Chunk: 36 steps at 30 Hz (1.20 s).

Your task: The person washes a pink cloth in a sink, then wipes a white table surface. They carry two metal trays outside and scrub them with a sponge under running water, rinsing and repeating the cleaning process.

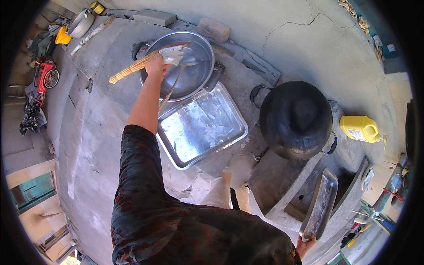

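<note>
My left hand [155,66] is over a wide round metal pan [195,78] and grips a straw whisk brush [127,72]. White, crumpled material [172,54], perhaps cloth, shows beside the fingers along the brush. A long-handled metal spatula or ladle [175,79] rests in the pan, its handle slanting over the rim. Just below the pan lies a shiny rectangular metal tray [202,127], flat on the concrete. Far to the right, my right hand [306,245] holds the near end of a narrower metal tray [319,205], tilted up beside a concrete trough.
A black wok [295,120] sits bottom up on the right, near the concrete trough [299,195] and a yellow jug [359,129]. Bricks [213,29] line the cracked wall. At far left are a metal pot [81,24] and a red wheeled object [46,78].
</note>
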Motion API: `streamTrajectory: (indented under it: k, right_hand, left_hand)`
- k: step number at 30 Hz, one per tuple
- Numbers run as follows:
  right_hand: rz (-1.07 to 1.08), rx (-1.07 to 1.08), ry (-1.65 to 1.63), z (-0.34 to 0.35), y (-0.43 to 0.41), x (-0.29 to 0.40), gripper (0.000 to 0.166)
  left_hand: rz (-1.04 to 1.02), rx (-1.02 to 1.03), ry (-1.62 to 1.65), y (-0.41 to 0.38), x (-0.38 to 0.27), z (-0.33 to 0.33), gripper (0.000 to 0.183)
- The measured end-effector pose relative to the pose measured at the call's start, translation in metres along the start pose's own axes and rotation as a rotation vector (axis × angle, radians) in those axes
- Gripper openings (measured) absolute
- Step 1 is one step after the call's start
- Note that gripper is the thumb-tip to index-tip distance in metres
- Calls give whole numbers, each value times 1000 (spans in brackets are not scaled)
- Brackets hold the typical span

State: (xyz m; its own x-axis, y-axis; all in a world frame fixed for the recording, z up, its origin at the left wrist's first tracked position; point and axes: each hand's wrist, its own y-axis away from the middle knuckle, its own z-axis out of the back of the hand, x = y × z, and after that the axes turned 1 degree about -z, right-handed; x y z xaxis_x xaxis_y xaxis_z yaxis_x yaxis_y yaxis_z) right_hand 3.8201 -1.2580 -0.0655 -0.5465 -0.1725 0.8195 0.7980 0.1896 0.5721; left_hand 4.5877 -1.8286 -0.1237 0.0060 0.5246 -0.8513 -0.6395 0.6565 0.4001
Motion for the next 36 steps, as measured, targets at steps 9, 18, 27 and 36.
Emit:
streamTrajectory:
  k: [9, 18, 27, 36]
  right_hand:
    - [-245, -44, -369, -36, 41, 5, 47]
    - [-133, 232, -516, -39, -7, 23, 38]
    - [-274, 493, -437, 5, -74, 43, 42]
    - [-364, 688, -336, 22, -109, 98, 35]
  left_hand:
    - [-368, 213, 654, 108, -104, -17, 16]
    - [-224, 1049, 725, 381, -97, -79, 52]
    - [-1639, 945, -37, 714, 9, -256, 40]
    - [-2611, 782, -850, 858, -49, -351, 28]
